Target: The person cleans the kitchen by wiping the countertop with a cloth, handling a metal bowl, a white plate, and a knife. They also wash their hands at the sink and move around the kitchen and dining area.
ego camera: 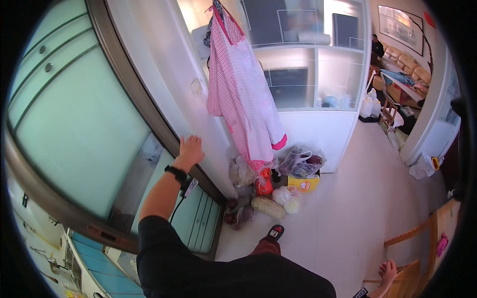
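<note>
My left hand [191, 151] reaches forward at the brown frame [134, 82] of a frosted-glass sliding door [82, 123]. Its fingers are spread and hold nothing visible; whether they press on the frame or the white jamb beside it I cannot tell. A black strap with a small device [189, 187] sits on that wrist. Low on the right, my right hand [388, 272] hangs loosely curled in front of a wooden chair [408, 273], with nothing seen in it. Ahead, a pink checked apron or smock [242, 89] hangs against the white wall.
On the floor ahead lie a netted melon [268, 207], bagged produce [238, 218], a white plastic bag [287, 197] and a yellow carton [303, 183]. A glazed partition [316, 141] stands behind them. At far right, a person [377, 46] is near a sofa [404, 57]. A kitchen sink [74, 266] shows lower left.
</note>
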A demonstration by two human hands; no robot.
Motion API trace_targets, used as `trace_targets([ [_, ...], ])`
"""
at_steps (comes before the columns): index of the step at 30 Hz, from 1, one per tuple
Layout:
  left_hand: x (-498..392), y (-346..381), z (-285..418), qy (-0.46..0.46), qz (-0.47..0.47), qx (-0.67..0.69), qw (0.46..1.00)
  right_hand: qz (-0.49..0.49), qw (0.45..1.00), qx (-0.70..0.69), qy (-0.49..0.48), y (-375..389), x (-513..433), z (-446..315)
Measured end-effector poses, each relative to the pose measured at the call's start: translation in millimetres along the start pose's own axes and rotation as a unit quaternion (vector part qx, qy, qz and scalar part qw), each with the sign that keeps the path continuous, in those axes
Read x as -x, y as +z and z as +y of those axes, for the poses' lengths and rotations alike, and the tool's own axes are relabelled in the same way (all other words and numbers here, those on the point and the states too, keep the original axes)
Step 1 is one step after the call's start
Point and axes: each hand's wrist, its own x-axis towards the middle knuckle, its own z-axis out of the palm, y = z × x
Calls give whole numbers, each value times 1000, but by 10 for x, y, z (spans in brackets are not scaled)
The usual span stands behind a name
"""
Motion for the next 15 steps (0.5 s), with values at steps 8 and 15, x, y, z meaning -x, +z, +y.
trace_targets([
  [8, -2417, 276, -388, -41, -44, -137, 989, 11, 996, 12, 84, 882, -541, -387],
  [15, -3252, 320, -649, -53, -61, -104, 991, -8, 993, 57, 102, 1712, -826, -871],
])
